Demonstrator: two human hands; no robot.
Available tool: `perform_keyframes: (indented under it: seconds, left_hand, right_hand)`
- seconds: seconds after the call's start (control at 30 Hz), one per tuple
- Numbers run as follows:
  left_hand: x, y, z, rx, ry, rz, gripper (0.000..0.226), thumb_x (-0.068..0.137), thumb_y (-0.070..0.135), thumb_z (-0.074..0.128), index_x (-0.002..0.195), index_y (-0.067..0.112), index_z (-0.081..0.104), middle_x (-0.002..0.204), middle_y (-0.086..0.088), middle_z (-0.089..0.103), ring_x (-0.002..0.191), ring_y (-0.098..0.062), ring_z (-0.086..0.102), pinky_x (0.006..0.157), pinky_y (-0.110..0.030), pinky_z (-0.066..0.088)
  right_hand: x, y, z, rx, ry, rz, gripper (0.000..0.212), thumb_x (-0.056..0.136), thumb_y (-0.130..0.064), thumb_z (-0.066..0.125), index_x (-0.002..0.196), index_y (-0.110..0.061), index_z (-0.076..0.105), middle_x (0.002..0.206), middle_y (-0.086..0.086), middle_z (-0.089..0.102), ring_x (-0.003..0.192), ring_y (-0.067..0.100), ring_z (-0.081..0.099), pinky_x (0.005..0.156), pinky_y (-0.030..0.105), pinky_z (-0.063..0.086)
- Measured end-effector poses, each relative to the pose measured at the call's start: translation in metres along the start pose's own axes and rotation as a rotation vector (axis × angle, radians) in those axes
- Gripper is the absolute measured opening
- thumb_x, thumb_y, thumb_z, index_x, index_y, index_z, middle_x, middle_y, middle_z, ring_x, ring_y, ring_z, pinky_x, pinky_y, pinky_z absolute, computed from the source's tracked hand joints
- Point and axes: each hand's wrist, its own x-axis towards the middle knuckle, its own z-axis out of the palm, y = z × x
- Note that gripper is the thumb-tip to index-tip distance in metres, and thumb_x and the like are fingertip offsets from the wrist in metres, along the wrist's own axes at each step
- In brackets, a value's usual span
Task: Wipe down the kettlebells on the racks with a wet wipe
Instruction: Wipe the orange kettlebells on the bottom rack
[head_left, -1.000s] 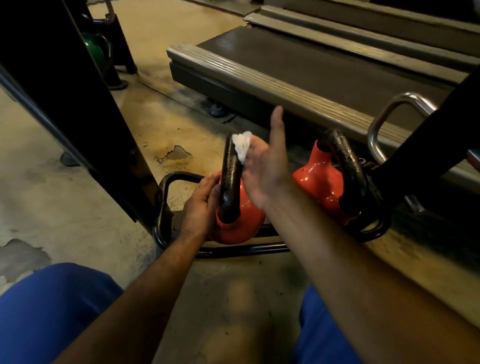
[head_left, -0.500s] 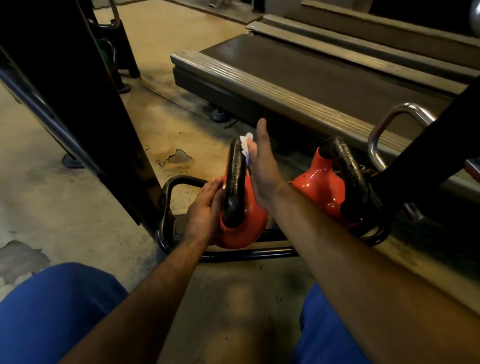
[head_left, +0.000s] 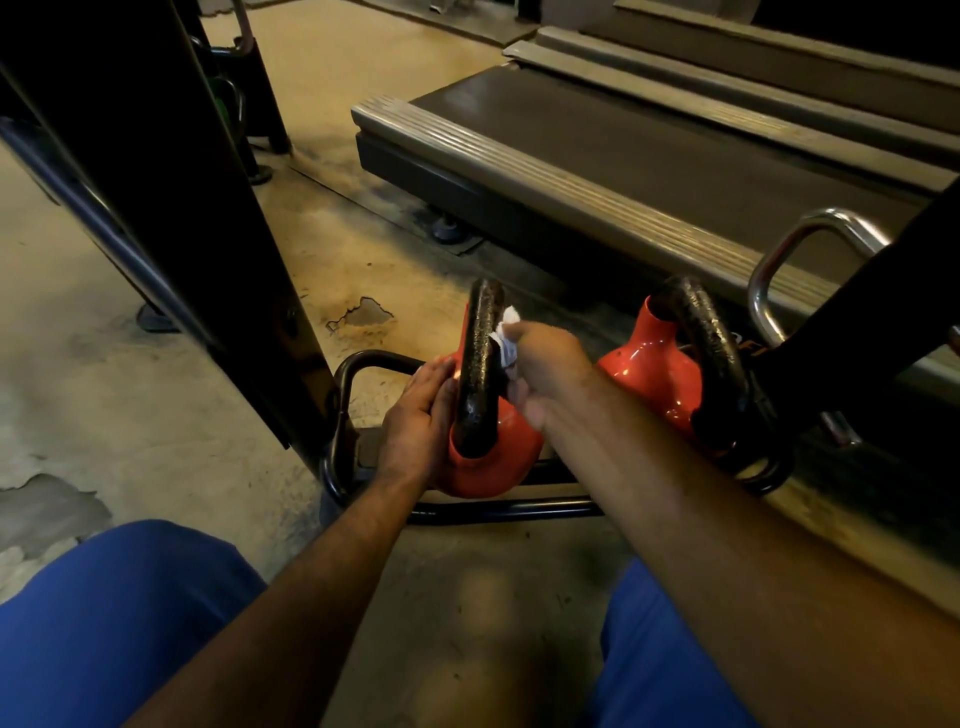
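The right hand (head_left: 550, 369) has curled and slid down, pinching the wet wipe (head_left: 506, 340) against the handle of the near kettlebell (head_left: 488, 447) at frame centre. The left hand (head_left: 421, 421) steadies it, fingers flat. Mid-wipe; next, probably the red body.

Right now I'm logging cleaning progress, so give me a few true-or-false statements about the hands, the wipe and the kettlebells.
1. The right hand holds the white wipe against the near kettlebell's black handle. True.
2. The left hand is lifting the far kettlebell. False: it rests against the near one.
3. Both kettlebells sit in a black tubular rack. True.
4. The kettlebell bodies are green. False: they are orange-red.
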Motion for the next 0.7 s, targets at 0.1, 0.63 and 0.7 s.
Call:
perform_keyframes:
  seconds: [0.1,0.63,0.7]
  left_hand:
    - [-0.001,0.001,0.0,-0.013,-0.013,0.018,0.04,0.104,0.04,0.042,0.143,0.031,0.05,0.146,0.02,0.045,0.136,0.001,0.039,0.113,-0.02,0.033]
    - [-0.002,0.001,0.001,-0.008,0.004,0.006,0.041,0.105,0.033,0.044,0.145,0.027,0.047,0.151,0.011,0.042,0.134,0.005,0.03,0.109,-0.012,0.023]
    - [-0.003,0.003,0.0,-0.005,0.004,0.007,0.041,0.105,0.031,0.045,0.146,0.026,0.048,0.154,0.008,0.042,0.134,0.005,0.03,0.112,-0.018,0.024]
  right_hand:
    - [-0.007,0.012,-0.015,0.116,-0.161,0.14,0.032,0.098,-0.007,0.036,0.12,-0.001,0.059,0.091,0.014,0.064,0.075,0.022,0.063,0.073,0.033,0.056]
    - [-0.033,0.013,-0.046,-0.168,-0.606,0.116,0.113,0.077,-0.094,0.016,0.138,-0.008,0.058,0.133,0.008,0.065,0.135,0.02,0.051,0.124,0.046,0.019]
    - [-0.031,0.014,-0.047,-0.289,-0.622,0.118,0.119,0.071,-0.099,0.012,0.133,-0.011,0.063,0.139,0.006,0.062,0.142,0.021,0.043,0.124,0.051,0.006]
